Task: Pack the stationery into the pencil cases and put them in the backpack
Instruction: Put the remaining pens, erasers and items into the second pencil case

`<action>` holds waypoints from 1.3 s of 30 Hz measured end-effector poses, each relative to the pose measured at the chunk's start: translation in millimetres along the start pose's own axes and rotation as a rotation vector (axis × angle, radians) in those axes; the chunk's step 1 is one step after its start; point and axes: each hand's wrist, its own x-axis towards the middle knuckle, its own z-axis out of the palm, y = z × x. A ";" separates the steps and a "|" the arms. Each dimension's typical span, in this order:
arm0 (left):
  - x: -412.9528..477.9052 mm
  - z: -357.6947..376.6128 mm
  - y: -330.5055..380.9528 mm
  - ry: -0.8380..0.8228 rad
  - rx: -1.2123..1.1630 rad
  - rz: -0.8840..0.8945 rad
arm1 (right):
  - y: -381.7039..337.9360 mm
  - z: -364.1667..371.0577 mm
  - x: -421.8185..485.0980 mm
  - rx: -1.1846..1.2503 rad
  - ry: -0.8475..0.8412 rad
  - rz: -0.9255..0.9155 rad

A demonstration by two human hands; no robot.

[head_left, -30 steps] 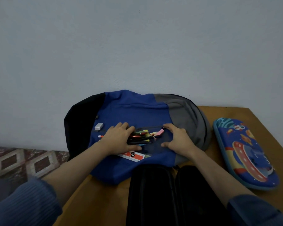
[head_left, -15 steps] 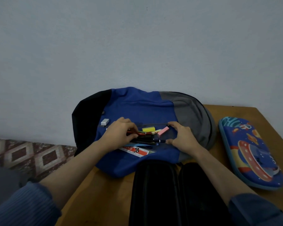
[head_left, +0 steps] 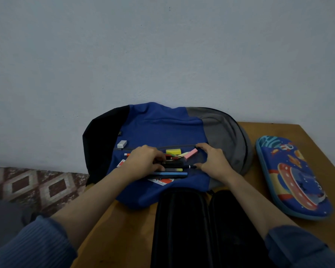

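A blue, black and grey backpack (head_left: 159, 128) lies flat on the wooden table (head_left: 124, 235). On it sits a pile of stationery: pens and markers (head_left: 172, 172), a yellow block (head_left: 173, 151), a pink eraser (head_left: 190, 153), a white eraser (head_left: 121, 144) and a red-and-white ruler (head_left: 161, 181). My left hand (head_left: 143, 161) grips the left ends of the pens. My right hand (head_left: 214, 161) is curled beside the right ends, thumb near a black pen's tip. An open black pencil case (head_left: 184, 225) lies in front. A blue space-print pencil case (head_left: 292, 176) lies shut at the right.
A plain grey wall stands right behind the backpack. The table ends at the left, where a patterned tile floor (head_left: 33, 184) shows below. Bare wood shows between the two pencil cases and at the front left.
The pens have spread out on the backpack and more of them show below my left hand. Both hands have stayed on the pile. The view has shifted slightly.
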 end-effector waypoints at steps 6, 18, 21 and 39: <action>-0.1 3.6 3.9 0.043 0.057 0.032 | 1.2 1.3 -1.4 0.001 0.008 -0.009; -7.3 -10.4 8.3 0.068 0.347 0.041 | 3.7 2.8 0.2 -0.042 -0.043 0.019; -14.8 -26.9 6.6 0.158 0.209 -0.013 | -5.0 -2.9 -4.1 -0.052 -0.059 0.024; -109.6 -66.5 37.6 0.142 -0.834 -0.043 | -61.3 -26.0 -107.6 -0.131 0.105 -0.214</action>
